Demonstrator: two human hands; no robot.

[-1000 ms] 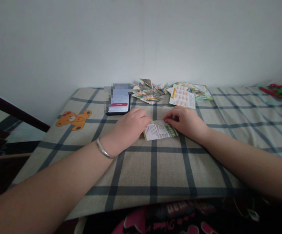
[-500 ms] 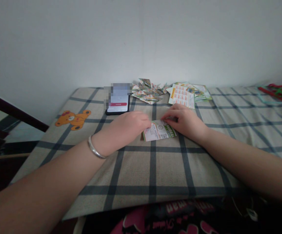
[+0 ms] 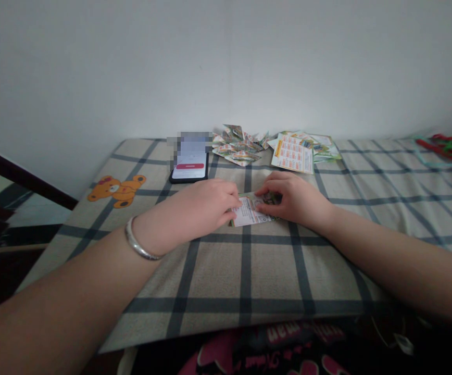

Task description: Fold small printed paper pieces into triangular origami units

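A small printed card (image 3: 248, 212), white with green and orange edges, lies on the checked tablecloth between my hands. My left hand (image 3: 212, 205), with a silver bangle on the wrist, has its bent fingers and thumb on the card's left edge. From the other side my right hand (image 3: 294, 195) grips the card, its thumb over the printed face and its fingers at the far edge. The fingers and thumb cover both ends of the card. Behind the hands sits a heap of folded paper pieces (image 3: 237, 146), with flat printed cards (image 3: 292, 153) to its right.
A phone (image 3: 189, 161) with a lit screen lies at the back left near the wall (image 3: 226, 67). A bear picture (image 3: 116, 191) marks the cloth's left side. Red and green strips (image 3: 447, 148) lie at the far right. The tablecloth (image 3: 218, 281) extends toward me.
My right thumb has moved nearer over the card and now covers its right part. My left fingers have spread slightly, with the thumb now showing at the card's left edge.
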